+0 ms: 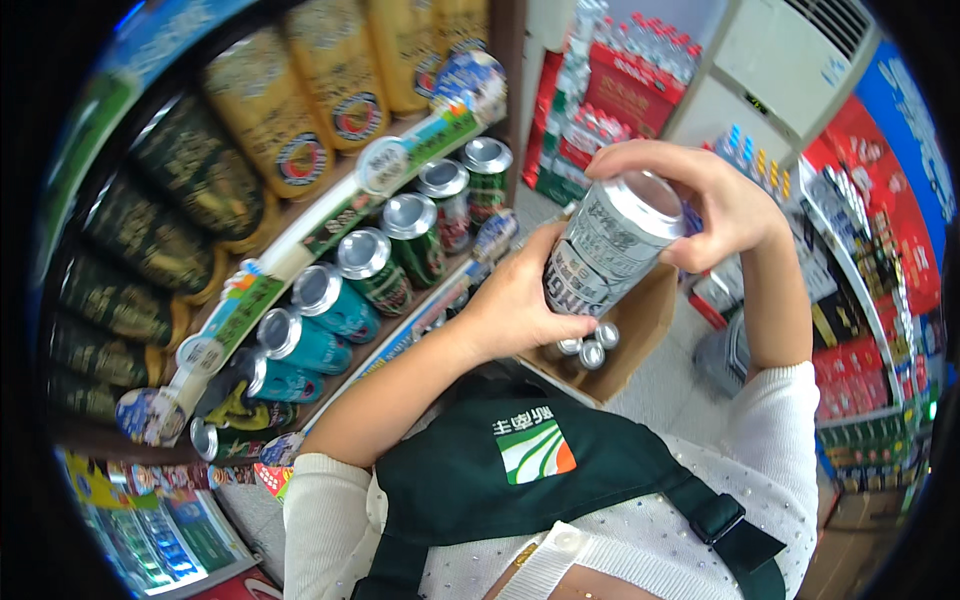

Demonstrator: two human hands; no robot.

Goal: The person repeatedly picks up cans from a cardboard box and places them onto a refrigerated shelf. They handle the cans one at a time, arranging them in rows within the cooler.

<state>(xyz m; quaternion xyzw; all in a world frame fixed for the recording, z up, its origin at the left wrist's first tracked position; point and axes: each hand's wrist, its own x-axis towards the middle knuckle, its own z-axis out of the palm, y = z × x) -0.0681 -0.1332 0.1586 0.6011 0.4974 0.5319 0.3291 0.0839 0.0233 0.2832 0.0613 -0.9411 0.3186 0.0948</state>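
A large silver-and-white drink can (611,244) is held tilted in front of my chest, between both hands. My left hand (517,300) wraps around its lower side, with the thumb across the printed front. My right hand (724,199) grips the upper end, fingers curled over the far rim and thumb on the near side. Below the can, an open cardboard box (645,334) holds several smaller-looking silver-topped cans (591,354). My hands and the held can hide part of the box.
On the left, a shelf row holds green cans (412,240) and turquoise cans (334,300) behind a price-label rail (337,217). Gold cans (262,112) and dark cans (199,165) stand above. At right are a grey bin (724,352) and a curved display shelf (862,292).
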